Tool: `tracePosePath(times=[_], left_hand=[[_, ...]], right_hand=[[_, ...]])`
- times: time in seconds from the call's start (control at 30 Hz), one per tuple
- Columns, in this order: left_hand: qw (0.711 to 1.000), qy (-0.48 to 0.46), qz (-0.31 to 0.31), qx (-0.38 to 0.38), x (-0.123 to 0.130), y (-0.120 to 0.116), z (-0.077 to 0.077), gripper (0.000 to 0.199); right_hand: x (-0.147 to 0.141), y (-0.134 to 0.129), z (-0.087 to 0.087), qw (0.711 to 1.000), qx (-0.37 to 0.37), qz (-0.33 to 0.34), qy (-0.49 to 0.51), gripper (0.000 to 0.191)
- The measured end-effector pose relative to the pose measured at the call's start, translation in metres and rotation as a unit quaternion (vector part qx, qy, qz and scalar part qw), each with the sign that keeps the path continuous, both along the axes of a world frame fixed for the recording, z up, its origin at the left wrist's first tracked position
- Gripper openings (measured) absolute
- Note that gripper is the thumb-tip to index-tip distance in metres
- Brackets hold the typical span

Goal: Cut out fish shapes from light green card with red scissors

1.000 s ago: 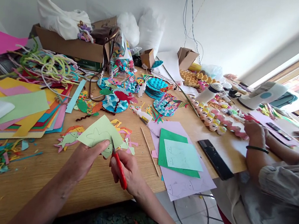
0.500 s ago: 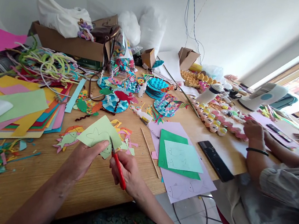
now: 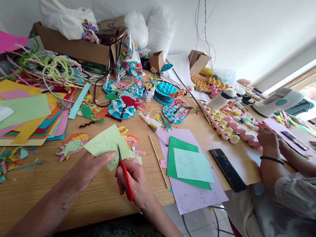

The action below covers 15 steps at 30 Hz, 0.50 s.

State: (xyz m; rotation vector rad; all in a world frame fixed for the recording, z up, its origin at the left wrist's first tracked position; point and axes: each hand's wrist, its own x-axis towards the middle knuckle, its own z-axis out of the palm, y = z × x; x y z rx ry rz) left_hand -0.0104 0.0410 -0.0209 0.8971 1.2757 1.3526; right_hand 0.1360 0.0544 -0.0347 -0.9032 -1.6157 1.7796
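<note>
A light green sheet of paper [image 3: 102, 140] with a fish outline drawn in pencil is pinched in my left hand [image 3: 92, 170], thumb on top. My right hand [image 3: 134, 180] grips red-handled scissors [image 3: 126, 180], their blades lying at the paper beside the drawn outline. Just left of the paper, cut-out paper fish [image 3: 73, 146] in green, orange and pink lie on the wooden table [image 3: 48, 185]. Behind the paper are colourful paper scraps [image 3: 134, 144]. My left fingers are hidden under the sheet.
To the right lie a wooden stick [image 3: 158, 161], a lilac sheet [image 3: 193, 202] under green sheets, and a black phone [image 3: 227, 170]. Coloured paper [image 3: 36, 117] is stacked left. Blue decorated plates [image 3: 121, 107] stand behind. Another person's hand [image 3: 268, 138] works at the right.
The green paper has shifted and turned slightly in my left hand, a little to the right and lower. The scissor blades have moved slightly against it; the right hand stays nearly in place.
</note>
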Motion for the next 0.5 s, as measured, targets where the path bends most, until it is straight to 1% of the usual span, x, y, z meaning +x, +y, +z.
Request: tracePosePath(times=[0.17, 0.27, 0.37, 0.5], left_hand=[[1.0, 0.012, -0.016, 0.004, -0.0018, 0.0, -0.0034, 0.017], [1.0, 0.006, -0.016, 0.007, -0.0012, 0.0013, -0.0031, 0.024], [1.0, -0.002, -0.017, 0.0, -0.0001, 0.0014, -0.0015, 0.03], [1.0, -0.009, -0.019, -0.004, 0.0005, 0.0, 0.0021, 0.029]], right_hand=[[-0.0003, -0.001, -0.0018, 1.0, -0.012, -0.007, 0.015, 0.036], [0.0, -0.0017, -0.0034, 1.0, -0.013, -0.01, 0.024, 0.037], [0.0008, -0.0017, -0.0048, 1.0, 0.003, -0.011, 0.021, 0.038], [0.0019, -0.0004, -0.0055, 0.999, 0.032, -0.014, 0.004, 0.039]])
